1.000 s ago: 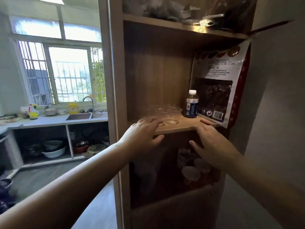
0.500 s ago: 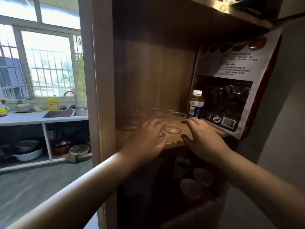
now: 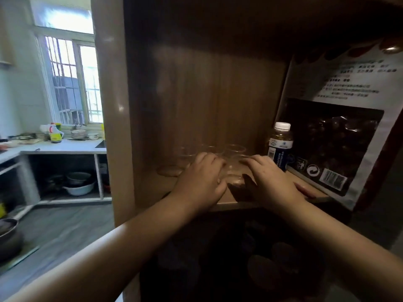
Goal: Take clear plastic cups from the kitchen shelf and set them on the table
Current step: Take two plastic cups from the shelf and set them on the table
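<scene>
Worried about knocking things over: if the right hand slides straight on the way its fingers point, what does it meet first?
Probably the clear cup at the right hand's fingertips; depth is hard to judge.

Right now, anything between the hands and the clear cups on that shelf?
Nothing visible. Both the left hand and right hand are already at the clear cups on the shelf. The bottle and the bag stand off to the right, outside the reach path.
</scene>
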